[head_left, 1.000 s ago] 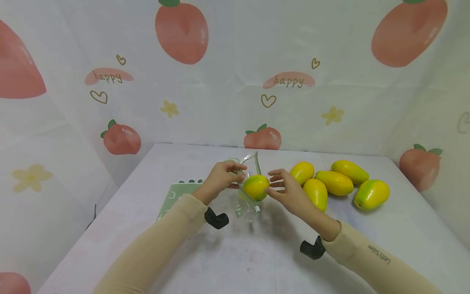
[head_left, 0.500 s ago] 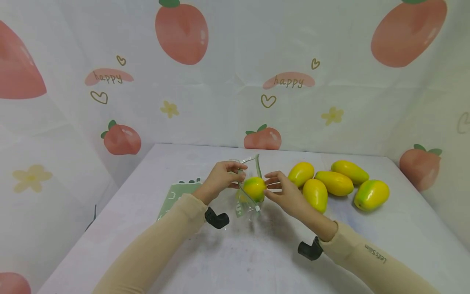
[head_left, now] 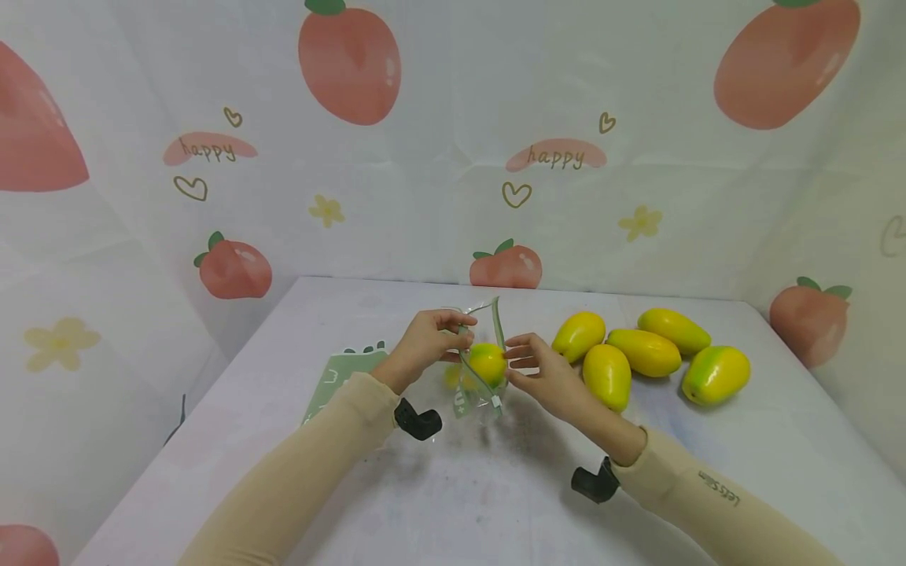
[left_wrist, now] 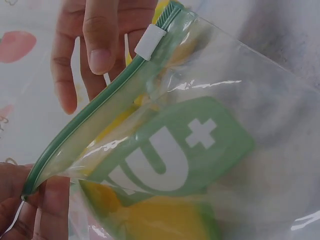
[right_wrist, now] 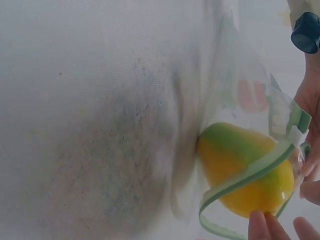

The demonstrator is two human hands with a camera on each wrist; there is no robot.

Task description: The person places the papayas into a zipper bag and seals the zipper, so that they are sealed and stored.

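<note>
A yellow-green mango (head_left: 487,364) lies inside a clear zip bag (left_wrist: 270,120) with a green rim and white slider, at the middle of the table. My left hand (head_left: 432,343) pinches the rim at the left side of the bag's mouth, holding it apart. The right hand (head_left: 541,373) is at the mouth's right side, its fingers extended loosely. In the right wrist view its fingertips (right_wrist: 270,227) are right at the mango's near end. Through the plastic, part of the mango shows behind the bag's green print in the left wrist view.
Several more mangoes (head_left: 644,352) lie on the table to the right of the right hand. A green printed item (head_left: 343,379) lies flat at the left, partly hidden behind the left arm. A fruit-print cloth (head_left: 425,196) hangs behind the table (head_left: 453,503).
The mango has slid leftward, deeper into the bag. My right hand has followed it left toward the bag's mouth, while the left hand has kept its place on the rim.
</note>
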